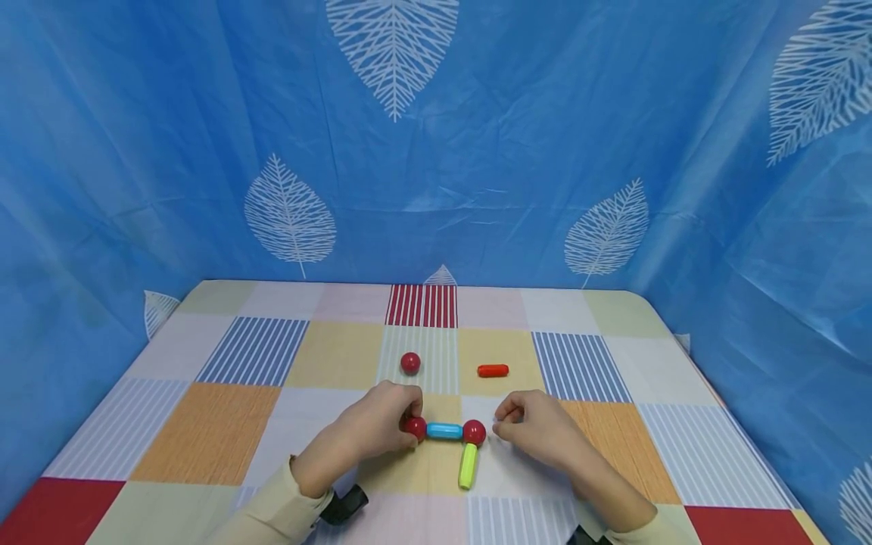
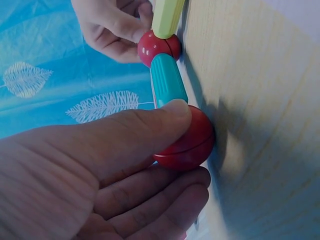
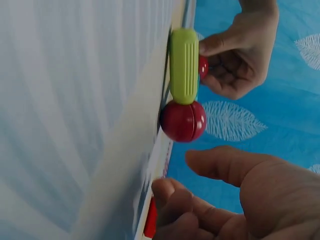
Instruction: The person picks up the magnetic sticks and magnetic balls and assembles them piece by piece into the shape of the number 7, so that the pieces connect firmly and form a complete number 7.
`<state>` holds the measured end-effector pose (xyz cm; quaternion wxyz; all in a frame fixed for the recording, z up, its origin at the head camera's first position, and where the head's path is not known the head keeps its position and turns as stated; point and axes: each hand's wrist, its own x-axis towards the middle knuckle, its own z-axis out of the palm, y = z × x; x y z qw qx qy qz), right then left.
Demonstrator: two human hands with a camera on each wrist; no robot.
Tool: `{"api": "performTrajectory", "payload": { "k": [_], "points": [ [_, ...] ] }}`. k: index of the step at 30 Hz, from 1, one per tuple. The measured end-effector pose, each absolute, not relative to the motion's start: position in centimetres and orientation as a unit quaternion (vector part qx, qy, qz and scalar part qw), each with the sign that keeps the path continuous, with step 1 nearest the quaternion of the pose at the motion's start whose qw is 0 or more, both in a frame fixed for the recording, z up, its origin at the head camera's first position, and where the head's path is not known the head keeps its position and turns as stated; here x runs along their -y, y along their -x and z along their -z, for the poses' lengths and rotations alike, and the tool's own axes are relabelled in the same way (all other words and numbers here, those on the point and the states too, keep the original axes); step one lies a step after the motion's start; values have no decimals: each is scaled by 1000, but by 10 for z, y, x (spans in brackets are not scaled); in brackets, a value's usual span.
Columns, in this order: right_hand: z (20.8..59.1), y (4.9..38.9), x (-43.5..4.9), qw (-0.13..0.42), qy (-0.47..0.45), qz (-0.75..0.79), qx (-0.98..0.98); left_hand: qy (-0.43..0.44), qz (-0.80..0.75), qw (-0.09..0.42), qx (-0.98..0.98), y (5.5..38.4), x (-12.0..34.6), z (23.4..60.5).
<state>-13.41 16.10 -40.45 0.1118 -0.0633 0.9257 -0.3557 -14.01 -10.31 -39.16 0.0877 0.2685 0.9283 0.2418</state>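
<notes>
My left hand [image 1: 381, 420] grips the left red ball [image 2: 192, 142] between thumb and fingers. A ribbed blue rod [image 1: 444, 431] joins this ball to a second red ball [image 1: 474, 432]. From the second ball a yellow-green rod [image 1: 466, 466] extends towards the front of the table. Just right of that ball is my right hand [image 1: 538, 428], its thumb and bent fingers apart with nothing between them. In the right wrist view a gap shows between the thumb tip and the second ball.
A loose red ball [image 1: 410, 363] lies beyond my left hand, and a red-orange rod [image 1: 493, 371] lies beyond my right hand. A patchwork cloth [image 1: 327, 454] covers the table. Blue leaf-printed sheets [image 1: 443, 151] hang behind it and at both sides.
</notes>
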Motion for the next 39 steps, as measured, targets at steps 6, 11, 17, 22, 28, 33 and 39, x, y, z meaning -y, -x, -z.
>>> {"api": "performTrajectory", "payload": {
  "k": [6, 11, 17, 22, 28, 33, 39],
  "points": [
    [405, 144, -160, 24, 85, 274, -958, -268, -245, 87, -927, 139, 103, 391],
    [408, 152, -161, -19, 99, 239, -966, -265, -245, 89, -928, 139, 103, 391],
    [410, 161, -163, -70, 114, 216, -967, -266, -246, 86, -928, 140, 103, 392],
    [411, 169, -163, -72, 125, 199, -969, -267, -247, 86, -927, 140, 103, 392],
    [414, 176, -160, -52, 130, 185, -973, -266, -249, 92, -927, 140, 103, 394],
    [416, 182, -157, -46, 141, 181, -972, -265, -249, 94, -927, 140, 103, 395],
    [415, 190, -154, -42, 134, 179, -974, -265, -249, 90, -927, 141, 103, 394]
  ]
}}
